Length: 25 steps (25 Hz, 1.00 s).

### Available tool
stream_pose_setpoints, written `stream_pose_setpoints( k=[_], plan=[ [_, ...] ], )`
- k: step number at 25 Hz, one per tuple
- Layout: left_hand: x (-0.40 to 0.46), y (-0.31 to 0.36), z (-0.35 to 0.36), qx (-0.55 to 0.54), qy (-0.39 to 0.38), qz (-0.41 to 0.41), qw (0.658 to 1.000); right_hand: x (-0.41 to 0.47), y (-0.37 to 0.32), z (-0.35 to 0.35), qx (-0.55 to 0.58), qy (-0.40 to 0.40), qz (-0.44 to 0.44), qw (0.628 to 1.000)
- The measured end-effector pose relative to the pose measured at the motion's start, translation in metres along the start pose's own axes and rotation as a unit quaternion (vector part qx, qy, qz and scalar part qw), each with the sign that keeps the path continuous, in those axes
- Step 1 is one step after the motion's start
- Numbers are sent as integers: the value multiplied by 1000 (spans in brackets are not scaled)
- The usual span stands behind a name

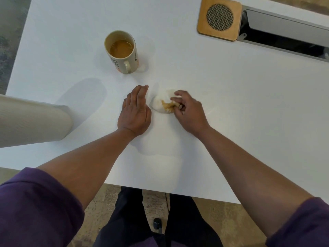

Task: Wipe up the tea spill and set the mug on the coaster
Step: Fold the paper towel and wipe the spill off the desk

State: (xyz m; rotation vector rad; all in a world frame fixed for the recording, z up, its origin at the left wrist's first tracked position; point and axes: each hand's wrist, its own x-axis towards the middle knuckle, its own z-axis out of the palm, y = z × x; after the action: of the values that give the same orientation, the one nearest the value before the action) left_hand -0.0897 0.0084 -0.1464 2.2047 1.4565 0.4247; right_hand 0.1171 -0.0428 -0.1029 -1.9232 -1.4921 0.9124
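The wad of paper towel (164,101) is sitting near the middle of the white bench (231,107), bunched into a rough ball with a tea-brown stain on its near side. It has no clear long axis. Bare bench is lying around it on every side, with the widest open stretch running toward 3 o'clock.

The right hand (188,113) is reaching in from 5 o'clock, wrist low and forearm angling across the bench, and its fingers (176,99) are curling over the wad and pinching its stained edge. The left hand (135,111) is resting just beside the wad at 9 o'clock, standing on its little-finger edge with fingers straight and together, pointing toward 12 o'clock and gripping nothing.

The mug (122,51) is standing upright at about 11 o'clock from the wad, well apart from it, roughly half full of tea, its handle pointing back toward the person. A faint wet sheen seems to be lying on the bench at the mug's 3 o'clock side, though the glare is making that hard to judge.

The wooden coaster (219,18) with a round mesh centre is lying far off at 1 o'clock, close to the far edge and just beside a grey cable tray (284,31). A pale roll (32,122) is leaning in at 9 o'clock. The near edge is crossing under both forearms.
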Motion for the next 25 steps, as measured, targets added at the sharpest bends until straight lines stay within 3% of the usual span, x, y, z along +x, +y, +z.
stream_pose_setpoints(
  k=[3,7,10,12,14,17,20,23,25],
  plan=[
    [0,3,-4,-14,-6,-6,1000,-22,5,-2,34,-51,27,998],
    [2,9,-19,-106,-25,-21,994,-25,-1,-14,75,-6,31,997],
    [17,17,-44,-259,-161,-82,949,-17,-12,-18,60,10,-21,998],
    [24,18,-59,-259,-246,-44,933,-14,-17,-17,33,29,-57,997],
    [29,16,-71,-289,-273,-42,916,-11,-20,-17,13,52,-75,996],
    [26,19,-79,-390,-270,-90,876,-8,-26,-17,18,65,-53,996],
    [25,23,-75,-409,-220,-126,877,-8,-33,-15,55,70,21,996],
    [25,29,-70,-458,-173,-175,854,-11,-38,-11,176,61,120,975],
    [24,31,-68,-491,-158,-201,833,-14,-39,-11,296,43,163,940]
  ],
)
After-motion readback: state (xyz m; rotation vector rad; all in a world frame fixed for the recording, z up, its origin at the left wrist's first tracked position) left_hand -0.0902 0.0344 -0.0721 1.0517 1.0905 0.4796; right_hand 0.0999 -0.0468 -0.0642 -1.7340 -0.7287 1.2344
